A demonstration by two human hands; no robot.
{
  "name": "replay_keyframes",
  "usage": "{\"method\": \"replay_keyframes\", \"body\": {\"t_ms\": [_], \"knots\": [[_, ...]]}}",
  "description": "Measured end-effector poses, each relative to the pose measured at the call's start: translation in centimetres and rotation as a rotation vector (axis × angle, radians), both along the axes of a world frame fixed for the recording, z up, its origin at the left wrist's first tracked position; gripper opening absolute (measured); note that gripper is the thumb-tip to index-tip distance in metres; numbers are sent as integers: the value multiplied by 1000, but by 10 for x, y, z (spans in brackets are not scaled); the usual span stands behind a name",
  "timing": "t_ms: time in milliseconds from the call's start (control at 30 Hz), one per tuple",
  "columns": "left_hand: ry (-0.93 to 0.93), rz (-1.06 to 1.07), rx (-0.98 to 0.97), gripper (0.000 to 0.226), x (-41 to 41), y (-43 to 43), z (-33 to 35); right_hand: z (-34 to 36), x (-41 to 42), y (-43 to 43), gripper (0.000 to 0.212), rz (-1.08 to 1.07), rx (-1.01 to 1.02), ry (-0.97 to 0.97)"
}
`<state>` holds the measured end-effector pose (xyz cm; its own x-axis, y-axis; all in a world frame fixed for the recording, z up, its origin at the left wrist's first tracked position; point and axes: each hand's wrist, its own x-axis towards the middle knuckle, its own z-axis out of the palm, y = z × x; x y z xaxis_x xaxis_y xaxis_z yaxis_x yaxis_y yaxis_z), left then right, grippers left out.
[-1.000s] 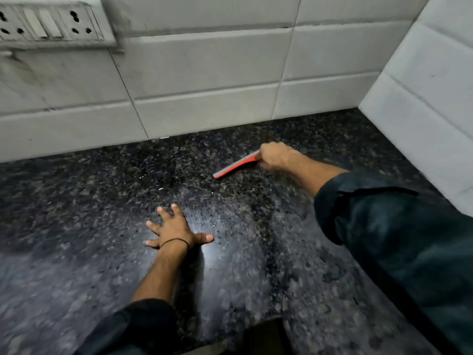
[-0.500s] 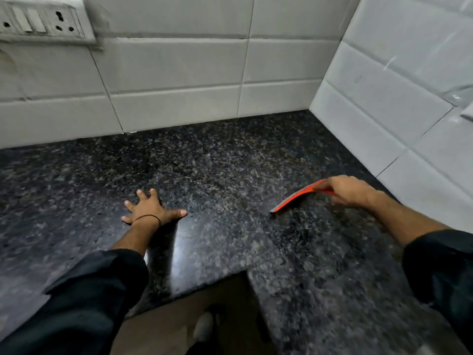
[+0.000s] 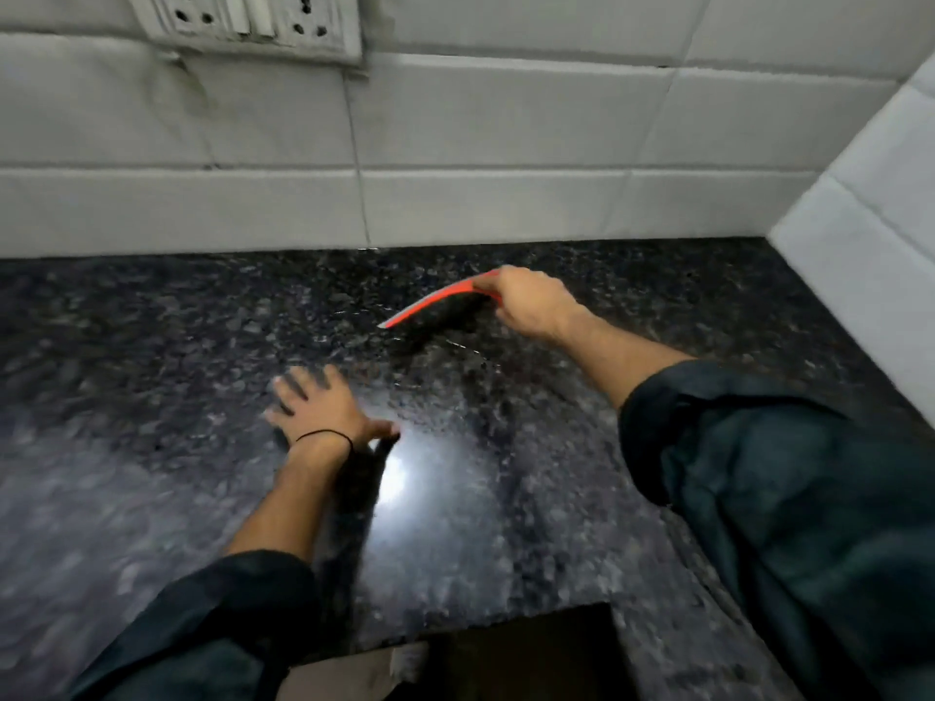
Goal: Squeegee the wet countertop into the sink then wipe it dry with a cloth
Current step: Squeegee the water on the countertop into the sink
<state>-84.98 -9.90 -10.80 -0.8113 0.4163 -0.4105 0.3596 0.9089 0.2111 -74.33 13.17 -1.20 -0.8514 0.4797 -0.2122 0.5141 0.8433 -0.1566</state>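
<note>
A dark speckled granite countertop [image 3: 152, 397] fills the lower view, with thin wet streaks and a bright light reflection near its middle. My right hand [image 3: 531, 306] grips the handle end of a red squeegee [image 3: 430, 306], whose blade slants down to the left with its tip near the counter. My left hand [image 3: 324, 407] lies flat on the counter with fingers spread, a black band on its wrist. No sink or cloth is in view.
White tiled walls stand behind [image 3: 455, 144] and to the right [image 3: 870, 235], meeting in a corner. A switch-and-socket plate [image 3: 253, 22] is on the back wall, upper left. The counter's front edge has an inner corner [image 3: 607, 609] over a dark gap.
My right hand has carried the squeegee from the right side, near the side wall, back toward the rear wall. The camera has swung left. My left hand stays flat on the counter.
</note>
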Motion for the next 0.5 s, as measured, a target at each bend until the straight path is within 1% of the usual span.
{"method": "replay_keyframes", "body": {"t_ms": [33, 67, 133, 233, 333, 433, 500], "knots": [[-32, 46, -74, 138, -6, -7, -3, -3, -28, -7, 60, 40, 7, 10], [-84, 79, -100, 147, -10, -13, -7, -5, -52, -14, 59, 74, 16, 20], [-149, 113, -52, 153, -18, -18, -16, -12, -102, -31, 54, 121, 42, 34], [-134, 109, 0, 154, -21, -16, -21, -24, -160, -54, 44, 113, 82, 35], [-103, 121, 30, 153, -23, -17, -26, -30, -200, -77, 41, 64, 48, 16], [-86, 117, 54, 153, -23, -21, -32, -29, -221, -93, 40, 23, 15, -1], [-85, 110, 70, 152, -22, -23, -33, -28, -224, -95, 39, 32, 11, -31]]}}
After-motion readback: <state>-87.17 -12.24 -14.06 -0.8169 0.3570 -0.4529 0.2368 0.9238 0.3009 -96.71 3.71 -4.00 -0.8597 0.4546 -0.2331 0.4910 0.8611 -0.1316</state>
